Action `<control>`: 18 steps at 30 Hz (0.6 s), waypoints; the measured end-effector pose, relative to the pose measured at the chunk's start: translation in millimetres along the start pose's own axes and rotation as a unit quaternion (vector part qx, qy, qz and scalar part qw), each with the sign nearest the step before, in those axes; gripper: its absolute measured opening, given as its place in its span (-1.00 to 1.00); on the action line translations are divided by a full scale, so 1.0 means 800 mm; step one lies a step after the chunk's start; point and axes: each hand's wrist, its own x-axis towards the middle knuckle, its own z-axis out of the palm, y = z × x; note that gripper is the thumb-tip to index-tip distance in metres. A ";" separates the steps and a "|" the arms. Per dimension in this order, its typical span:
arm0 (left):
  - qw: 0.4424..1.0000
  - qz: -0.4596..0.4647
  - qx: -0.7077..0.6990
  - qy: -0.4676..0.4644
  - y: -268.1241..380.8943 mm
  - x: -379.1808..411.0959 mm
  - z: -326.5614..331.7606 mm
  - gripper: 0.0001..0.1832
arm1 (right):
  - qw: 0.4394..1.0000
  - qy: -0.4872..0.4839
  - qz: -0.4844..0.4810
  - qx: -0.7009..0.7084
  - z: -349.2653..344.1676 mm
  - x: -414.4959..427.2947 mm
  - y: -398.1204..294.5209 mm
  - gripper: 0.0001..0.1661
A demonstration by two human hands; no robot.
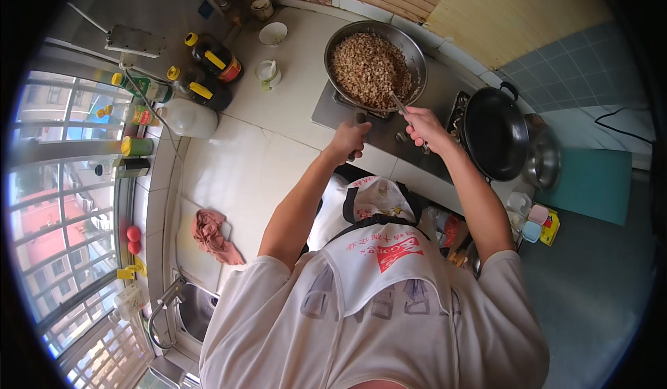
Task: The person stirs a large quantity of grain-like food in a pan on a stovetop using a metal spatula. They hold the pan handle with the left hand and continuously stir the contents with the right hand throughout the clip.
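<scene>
A steel wok [419, 71] sits over the left burner of the gas stove [325, 112], heaped with a brown, crumbly, minced-looking food [365, 65]. My left hand [350, 140] is closed around the wok's dark handle [359, 118], on the side towards me. In my right hand [426, 128] is the handle of a metal utensil [400, 103], probably a spatula or ladle. Its working end is buried in the right part of the food and hidden, so its exact kind cannot be told.
To the right, a black wok [495, 133] rests on the other burner. Sauce bottles [216, 58], a white jug [187, 118], a white bowl [273, 33] and a cup [268, 74] stand on the left counter. Nearer are a reddish cloth [213, 235] and a sink [195, 311].
</scene>
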 end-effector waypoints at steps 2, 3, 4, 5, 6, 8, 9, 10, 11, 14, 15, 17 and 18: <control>0.999 -0.009 -0.001 0.044 -0.004 -0.018 0.025 -0.74 | 0.997 0.033 -0.023 -0.063 0.001 -0.013 -0.020 -0.69; 0.999 -0.009 0.004 0.049 -0.004 -0.021 0.030 -0.70 | 0.994 0.052 -0.034 -0.094 -0.002 -0.019 -0.030 -0.70; 0.998 -0.015 0.045 0.051 0.002 -0.019 0.029 -0.68 | 0.990 0.029 -0.062 -0.124 -0.017 -0.018 -0.037 -0.63; 0.995 -0.021 0.085 0.052 0.008 -0.017 0.025 -0.66 | 0.981 0.041 -0.081 -0.172 -0.029 -0.015 -0.045 -0.58; 0.996 -0.008 0.074 0.051 0.006 -0.010 0.022 -0.65 | 0.950 0.102 -0.153 -0.253 -0.044 0.007 -0.040 -0.55; 0.998 0.018 0.046 0.049 -0.007 0.005 0.014 -0.63 | 0.872 0.186 -0.214 -0.398 -0.061 0.028 -0.035 -0.52; 0.997 0.034 0.048 0.057 -0.006 0.006 0.016 -0.63 | 0.837 0.210 -0.206 -0.462 -0.064 0.032 -0.039 -0.51; 0.996 0.047 0.053 0.062 -0.008 0.000 0.022 -0.63 | 0.798 0.234 -0.194 -0.521 -0.068 0.033 -0.038 -0.50; 0.994 0.060 0.057 0.066 -0.008 -0.004 0.028 -0.63 | 0.788 0.242 -0.243 -0.511 -0.092 0.056 -0.004 -0.49; 0.995 0.053 0.039 0.073 -0.015 0.002 0.014 -0.61 | 0.950 0.130 -0.036 -0.283 -0.078 0.039 0.007 -0.49; 0.996 0.053 0.025 0.063 -0.022 0.012 0.011 -0.59 | 0.991 0.041 0.022 -0.126 -0.078 0.024 0.007 -0.53; 0.999 0.021 -0.037 0.021 -0.031 0.026 0.014 -0.56 | 0.997 -0.032 0.067 -0.021 -0.064 0.012 0.011 -0.54; 0.998 0.029 -0.053 0.018 -0.027 0.024 0.021 -0.56 | 0.997 -0.049 0.059 -0.018 -0.055 0.011 0.008 -0.54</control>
